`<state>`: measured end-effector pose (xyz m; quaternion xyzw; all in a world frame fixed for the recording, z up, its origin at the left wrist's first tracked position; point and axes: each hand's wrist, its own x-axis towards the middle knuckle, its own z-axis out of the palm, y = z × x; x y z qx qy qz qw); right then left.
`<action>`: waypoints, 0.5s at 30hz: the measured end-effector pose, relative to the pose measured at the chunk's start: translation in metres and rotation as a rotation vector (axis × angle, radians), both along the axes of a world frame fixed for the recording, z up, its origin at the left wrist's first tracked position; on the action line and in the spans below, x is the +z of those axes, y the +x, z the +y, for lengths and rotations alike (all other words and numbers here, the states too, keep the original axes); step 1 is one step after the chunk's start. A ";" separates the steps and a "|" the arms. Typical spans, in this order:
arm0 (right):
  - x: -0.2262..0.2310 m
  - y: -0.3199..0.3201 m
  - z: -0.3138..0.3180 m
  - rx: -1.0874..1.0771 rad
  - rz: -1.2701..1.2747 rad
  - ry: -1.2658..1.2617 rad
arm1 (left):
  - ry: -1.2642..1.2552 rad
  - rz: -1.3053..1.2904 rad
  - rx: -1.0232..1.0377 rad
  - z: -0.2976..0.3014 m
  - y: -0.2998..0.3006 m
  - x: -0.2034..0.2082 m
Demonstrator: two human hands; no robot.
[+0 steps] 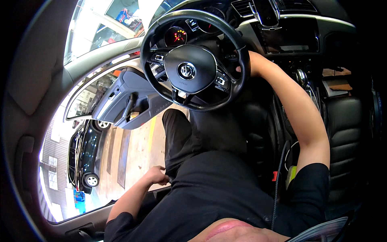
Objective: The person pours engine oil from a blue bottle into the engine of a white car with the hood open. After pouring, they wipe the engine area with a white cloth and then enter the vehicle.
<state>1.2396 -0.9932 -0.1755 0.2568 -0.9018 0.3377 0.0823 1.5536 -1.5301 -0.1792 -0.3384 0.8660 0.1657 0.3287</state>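
I am seated behind a black steering wheel (192,78) with a round emblem at its hub. My right arm stretches forward, and my right hand (254,63) is beside the wheel's right side, by the steering column. The rim covers most of its fingers; one fingertip shows inside the rim, and what it touches is hidden. Low on the left, my left hand (156,175) rests beside my thigh at the seat's edge. Its fingers are curled, and anything inside them is out of sight. Warning lights glow on the instrument cluster (176,37).
The driver's door (129,103) stands open on the left, with a dark car (84,151) parked beyond on the workshop floor (139,151). Right of the wheel are a phone holder (266,14), a dark centre screen (290,36), the gear lever (301,76) and a black passenger seat (344,133).
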 end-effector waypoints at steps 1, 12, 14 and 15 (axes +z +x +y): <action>-0.001 0.002 0.003 -0.001 0.025 -0.001 | 0.013 -0.060 -0.029 0.011 0.000 0.018; 0.023 0.012 0.011 0.014 0.028 0.217 | 0.107 -0.101 -0.147 0.001 -0.025 0.158; 0.038 0.019 0.009 0.040 0.009 0.291 | 0.270 0.062 -0.132 -0.023 -0.033 0.154; 0.047 0.027 0.010 0.045 -0.040 0.284 | 0.417 0.122 -0.108 -0.035 -0.038 0.148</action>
